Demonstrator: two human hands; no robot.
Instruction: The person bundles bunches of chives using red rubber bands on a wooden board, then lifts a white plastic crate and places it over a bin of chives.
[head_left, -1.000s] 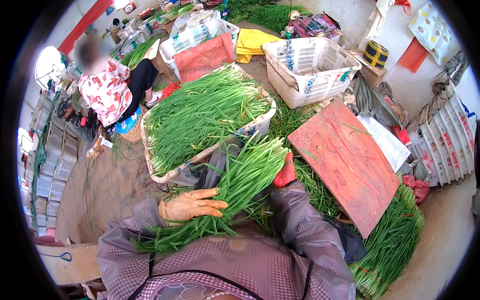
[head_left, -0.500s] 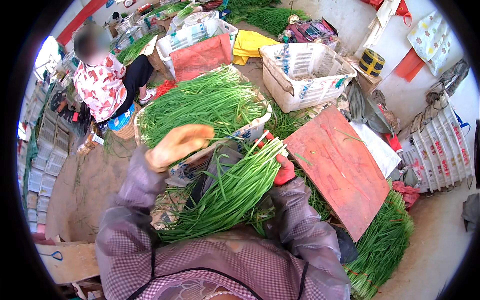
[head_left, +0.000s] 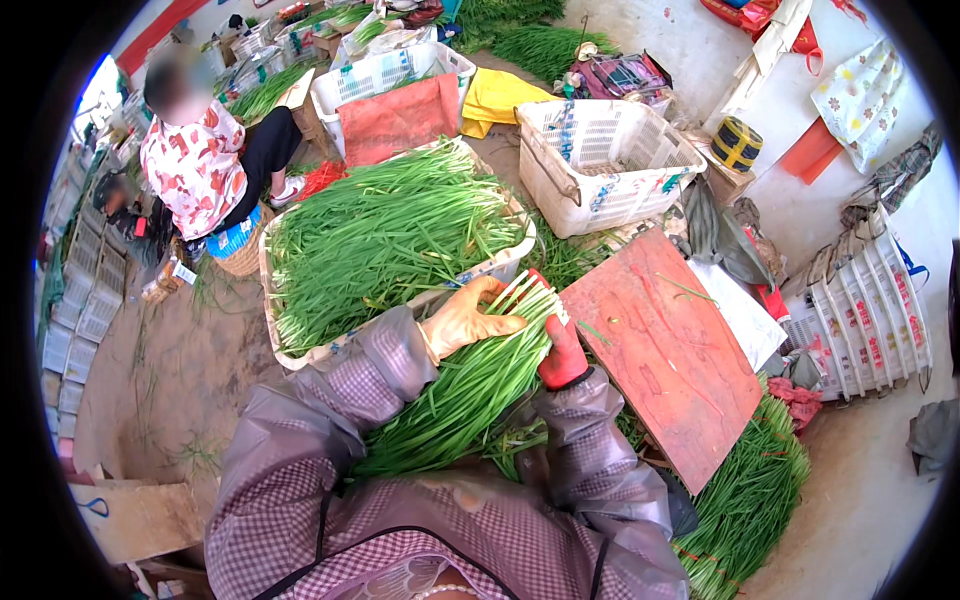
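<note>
A thick bunch of garlic chives [head_left: 455,410] lies slanted across my lap, its pale cut ends pointing up and away. My right hand [head_left: 563,358], in a red glove, grips the bunch near those pale ends from the right side. My left hand [head_left: 470,320], in a yellowish glove, bends over the same ends from the left, thumb and fingers against the stalks; some fingertips are hidden. Just beyond my hands stands a white crate [head_left: 512,258] heaped with loose garlic chives [head_left: 390,235].
A reddish board [head_left: 665,350] lies right of my hands, with tied bundles of chives [head_left: 750,490] beside it. An open white basket [head_left: 600,205] stands farther off. At the far left a person [head_left: 195,165] sits by another white crate [head_left: 345,90] with a red cloth [head_left: 400,118].
My left hand has come from over the heaped crate, moving right and down onto the bunch's pale ends. My right hand keeps its hold on the bunch.
</note>
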